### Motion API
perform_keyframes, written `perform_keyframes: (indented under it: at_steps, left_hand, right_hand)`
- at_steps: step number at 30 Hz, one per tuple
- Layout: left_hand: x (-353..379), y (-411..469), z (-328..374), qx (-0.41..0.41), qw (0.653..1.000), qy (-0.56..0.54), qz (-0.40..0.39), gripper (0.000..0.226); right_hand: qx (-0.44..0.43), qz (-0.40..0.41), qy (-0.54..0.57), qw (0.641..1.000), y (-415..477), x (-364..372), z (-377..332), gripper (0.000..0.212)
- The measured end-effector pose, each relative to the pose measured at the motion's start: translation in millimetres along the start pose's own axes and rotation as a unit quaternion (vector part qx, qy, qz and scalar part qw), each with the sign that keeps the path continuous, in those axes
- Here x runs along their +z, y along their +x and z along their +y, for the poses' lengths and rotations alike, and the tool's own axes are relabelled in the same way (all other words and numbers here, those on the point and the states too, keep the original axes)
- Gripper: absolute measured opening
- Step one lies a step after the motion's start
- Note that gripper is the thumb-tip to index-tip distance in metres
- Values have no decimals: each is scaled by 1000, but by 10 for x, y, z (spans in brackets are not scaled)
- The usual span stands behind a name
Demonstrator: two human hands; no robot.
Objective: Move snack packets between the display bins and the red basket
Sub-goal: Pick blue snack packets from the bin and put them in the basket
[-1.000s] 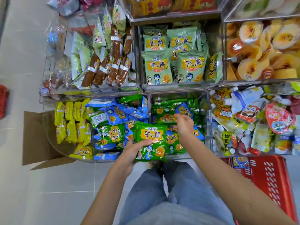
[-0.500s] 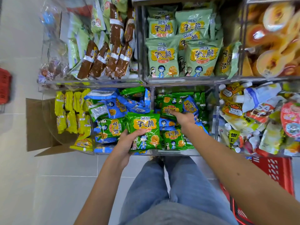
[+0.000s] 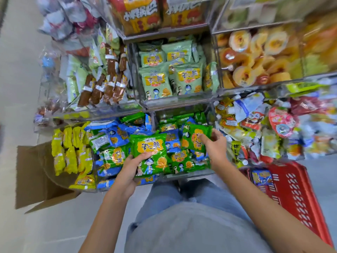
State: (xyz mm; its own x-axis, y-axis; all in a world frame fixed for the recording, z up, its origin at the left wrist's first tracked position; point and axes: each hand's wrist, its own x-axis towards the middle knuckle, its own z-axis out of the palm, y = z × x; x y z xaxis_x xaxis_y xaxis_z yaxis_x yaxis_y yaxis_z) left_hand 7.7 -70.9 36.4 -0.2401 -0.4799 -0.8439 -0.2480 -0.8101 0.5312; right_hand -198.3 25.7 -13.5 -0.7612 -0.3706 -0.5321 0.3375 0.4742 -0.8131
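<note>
Far left, on the floor: cardboard box [image 3: 32, 172], flaps open, set against the end of the shelving.
Lower shelf, left end: yellow packets [image 3: 69, 148] standing in rows.
Upper left bin: brown sticks [image 3: 107, 84] in clear wrap, leaning among pale bags.
Next lower bin along: blue packets [image 3: 116, 136] heaped loose, green ones mixed in.
Left hand [image 3: 127, 171]: curled round the lower edge of a green packet [image 3: 149, 152], with the thumb across the front and the fingers underneath. The packet lies face up, just above the front edge of the lower bins.
Upper middle bin: pale green packets [image 3: 160, 83], upright, printed faces forward.
Lower middle bin [image 3: 182, 175]: clear walls, filled with more green and blue packets lying loose.
Right hand [image 3: 215, 148]: grips a second green packet [image 3: 191, 137] by its right side, thumb on the front, fingers behind. The packet is tilted and raised over the lower middle bin, close beside the first. Cannot tell if the two touch.
Upper right bin: round orange cups [image 3: 255, 57], blurred.
Lower right bin: mixed pouches [image 3: 251, 123] in a jumble.
Right, on the floor: red basket [image 3: 300, 198], slotted walls, below the lower right bin. A lone blue packet [image 3: 260, 177] lies inside at the shelf end.
</note>
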Motion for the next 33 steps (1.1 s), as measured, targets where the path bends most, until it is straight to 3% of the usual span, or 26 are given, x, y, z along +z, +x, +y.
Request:
perform_keyframes:
  at_steps: [3,6,8,11,14,17,21,24,27,29,33]
  left_hand:
    - [10,-89,-22,3,999,42,-24,110]
    - [17,-101,-44,8,995,92,-44,59]
    - [65,-99,-68,-9,988,131,-84,42]
    - [220,-165,-99,-24,968,195,-153,39]
    - [492,-200,-169,-32,938,275,-206,54]
    - [839,-301,-313,-27,899,344,-270,45]
    - [1362,-438,-581,-37,847,423,-321,72]
    - [1792,-510,-858,-41,805,465,-366,49]
    - [2231,-602,-1169,-45,774,502,-383,65]
    - [2519,-644,-1391,-50,763,513,-390,64]
    - [3122,-759,-1847,-63,750,529,-391,43]
  right_hand:
    - [0,-5,41,999,-236,-273,38,35]
    - [-2,28,86,996,-540,-480,126,24]
    - [6,61,111,992,-809,-569,187,28]
    - [24,125,172,977,-1257,-679,329,27]
    - [32,187,211,959,-1647,-803,524,21]
    - [56,261,254,930,-1955,-980,766,18]
    - [83,336,329,879,-2251,-1248,1055,16]
    - [101,377,367,844,-2349,-1514,1244,11]
    - [111,412,389,817,-2314,-1913,1423,12]
    - [114,427,395,806,-2244,-2236,1527,11]
    - [132,433,409,792,-2068,-2882,1780,12]
